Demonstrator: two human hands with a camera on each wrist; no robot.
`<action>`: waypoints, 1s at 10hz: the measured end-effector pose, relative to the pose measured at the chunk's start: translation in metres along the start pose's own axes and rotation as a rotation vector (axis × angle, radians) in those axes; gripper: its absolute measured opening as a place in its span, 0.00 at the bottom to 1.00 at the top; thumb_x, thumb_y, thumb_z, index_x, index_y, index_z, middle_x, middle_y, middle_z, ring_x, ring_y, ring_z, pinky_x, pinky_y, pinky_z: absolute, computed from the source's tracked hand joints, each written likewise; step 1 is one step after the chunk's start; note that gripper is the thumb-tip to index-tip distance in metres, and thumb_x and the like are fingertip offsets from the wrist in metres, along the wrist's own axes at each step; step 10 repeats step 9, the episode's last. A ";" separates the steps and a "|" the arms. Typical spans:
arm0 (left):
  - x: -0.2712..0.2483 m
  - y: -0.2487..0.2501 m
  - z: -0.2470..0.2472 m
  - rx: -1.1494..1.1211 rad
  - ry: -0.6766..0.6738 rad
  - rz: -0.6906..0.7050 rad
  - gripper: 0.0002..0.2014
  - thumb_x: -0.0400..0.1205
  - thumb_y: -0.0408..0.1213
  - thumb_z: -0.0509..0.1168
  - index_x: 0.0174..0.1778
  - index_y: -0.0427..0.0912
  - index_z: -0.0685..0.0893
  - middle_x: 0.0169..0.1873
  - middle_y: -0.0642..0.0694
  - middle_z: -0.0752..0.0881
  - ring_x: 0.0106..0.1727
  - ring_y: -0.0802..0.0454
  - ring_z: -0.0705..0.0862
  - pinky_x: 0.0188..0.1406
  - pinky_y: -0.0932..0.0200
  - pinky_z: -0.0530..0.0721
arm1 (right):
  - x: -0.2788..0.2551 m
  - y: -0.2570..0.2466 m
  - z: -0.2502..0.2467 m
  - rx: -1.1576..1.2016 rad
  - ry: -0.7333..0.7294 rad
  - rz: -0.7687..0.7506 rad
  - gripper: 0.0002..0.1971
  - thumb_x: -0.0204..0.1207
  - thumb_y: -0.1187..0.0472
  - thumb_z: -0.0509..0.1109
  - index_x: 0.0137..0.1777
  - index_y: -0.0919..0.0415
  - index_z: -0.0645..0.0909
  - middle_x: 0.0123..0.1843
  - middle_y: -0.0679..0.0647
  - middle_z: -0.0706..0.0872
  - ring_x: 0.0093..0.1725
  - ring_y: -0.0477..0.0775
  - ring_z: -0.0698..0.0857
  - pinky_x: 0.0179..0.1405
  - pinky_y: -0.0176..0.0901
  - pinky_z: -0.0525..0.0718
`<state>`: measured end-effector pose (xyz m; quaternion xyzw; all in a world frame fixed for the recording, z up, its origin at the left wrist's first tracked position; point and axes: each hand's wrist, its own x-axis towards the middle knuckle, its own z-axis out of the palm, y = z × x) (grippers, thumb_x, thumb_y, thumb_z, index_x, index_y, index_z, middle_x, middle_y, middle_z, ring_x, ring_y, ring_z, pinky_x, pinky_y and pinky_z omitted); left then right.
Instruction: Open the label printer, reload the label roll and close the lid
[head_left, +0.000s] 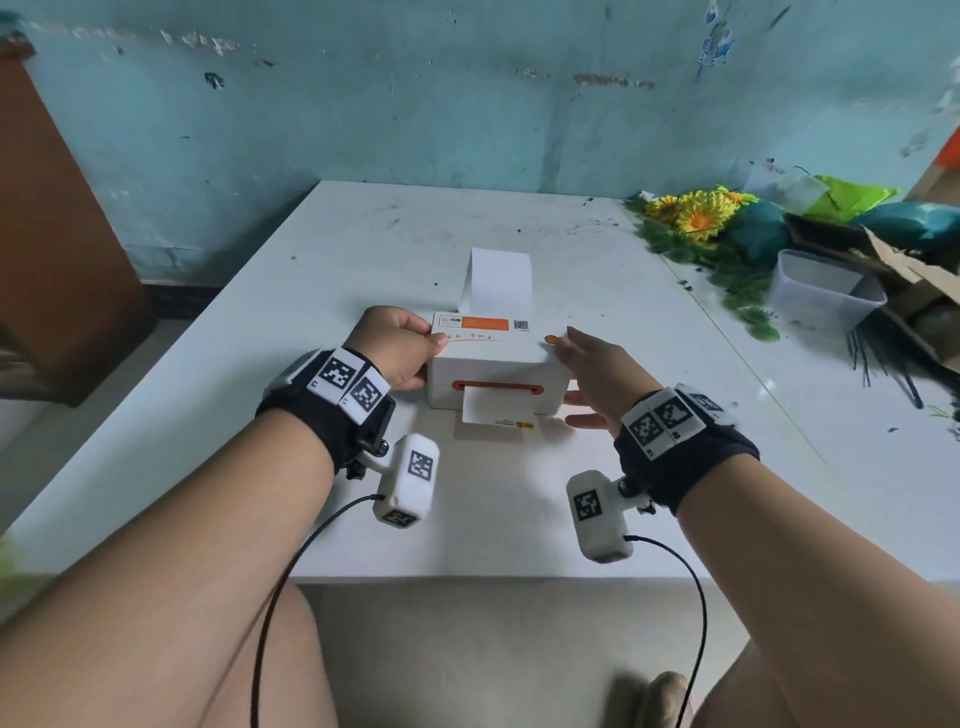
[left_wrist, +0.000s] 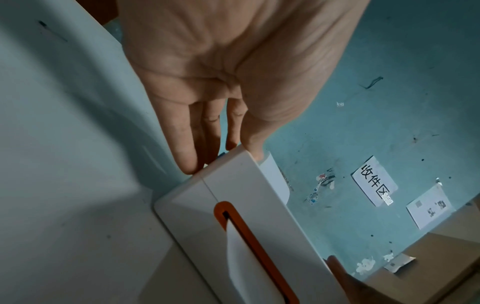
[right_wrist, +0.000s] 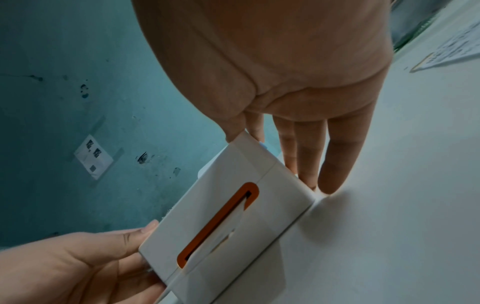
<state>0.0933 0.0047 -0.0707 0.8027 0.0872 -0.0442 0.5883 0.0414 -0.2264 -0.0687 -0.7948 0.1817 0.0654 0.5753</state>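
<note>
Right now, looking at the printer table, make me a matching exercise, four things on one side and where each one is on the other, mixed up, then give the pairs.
Things:
1. label printer
2. left hand
3. right hand
4. label strip

Places:
A. coming out of the orange front slot
B. on the printer's right side
C. in the middle of the white table
D. holding the printer's left side, thumb on top

Pairs: 1-C, 2-D, 3-B, 4-A
</note>
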 end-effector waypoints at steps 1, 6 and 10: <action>-0.007 0.002 0.004 -0.044 0.035 -0.033 0.05 0.87 0.34 0.76 0.49 0.45 0.86 0.56 0.41 0.90 0.58 0.43 0.90 0.58 0.41 0.95 | -0.007 -0.003 0.004 0.033 -0.008 0.024 0.24 0.93 0.43 0.61 0.87 0.40 0.72 0.75 0.51 0.85 0.59 0.57 0.89 0.60 0.63 0.92; -0.033 0.005 0.012 0.793 0.233 0.354 0.12 0.91 0.40 0.67 0.57 0.61 0.96 0.61 0.48 0.87 0.61 0.39 0.88 0.50 0.54 0.77 | -0.006 -0.037 0.025 -0.657 0.180 -0.073 0.10 0.88 0.65 0.61 0.64 0.64 0.80 0.58 0.61 0.86 0.60 0.66 0.88 0.62 0.54 0.86; -0.047 0.042 0.012 1.064 0.089 0.342 0.24 0.91 0.62 0.59 0.60 0.48 0.91 0.60 0.43 0.91 0.61 0.37 0.88 0.53 0.50 0.83 | -0.042 -0.066 0.013 -1.132 0.065 -0.172 0.06 0.83 0.68 0.68 0.48 0.67 0.86 0.43 0.58 0.88 0.39 0.58 0.85 0.48 0.47 0.89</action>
